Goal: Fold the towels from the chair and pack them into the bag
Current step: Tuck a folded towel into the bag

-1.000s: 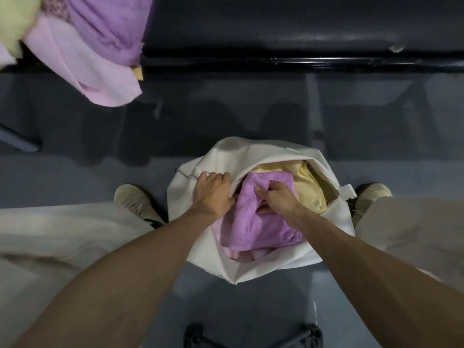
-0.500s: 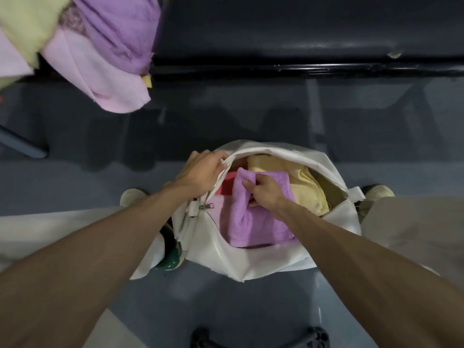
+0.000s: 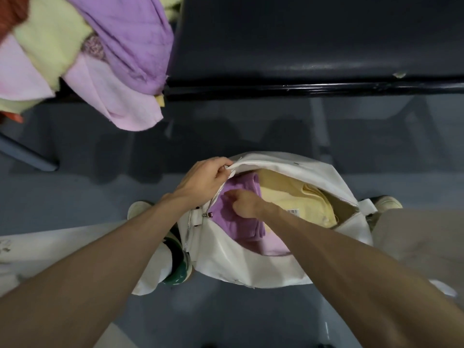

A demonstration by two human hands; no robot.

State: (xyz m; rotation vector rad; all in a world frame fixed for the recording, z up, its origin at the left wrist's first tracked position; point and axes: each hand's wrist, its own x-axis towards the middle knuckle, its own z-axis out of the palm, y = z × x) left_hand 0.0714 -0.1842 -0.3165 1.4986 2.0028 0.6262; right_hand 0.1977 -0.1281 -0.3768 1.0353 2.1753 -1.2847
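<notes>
where the left grip (image 3: 203, 179) pinches the upper lip of the white soft-sided zip bag (image 3: 251, 262) and holds its mouth wide, the right grip (image 3: 244, 203) is curled knuckles-up on the folded purple terry towel (image 3: 233, 224), fingertips sunk into the cloth as if nipping a fold. that towel lies inside the bag at its left end, touching a folded pale yellow towel (image 3: 296, 194) on its right and lying over a pink towel (image 3: 276, 244) whose edge shows beneath. it looks light, soft and limp, neither slippery nor fragile. the only worry is that the fold may spring open, so a flat palm on top or a pinch across the folded edge should serve best. the bag's wall looks floppy and would likely sag shut if the lip were let go. the bag stands on a smooth grey floor (image 3: 100, 177) between the person's shoes. beyond it runs a dark padded chair seat (image 3: 301, 46), and at its left end a loose heap of purple, pink and pale green towels (image 3: 120, 51) hangs over the edge, unfolded, so much of the task seems left.
</notes>
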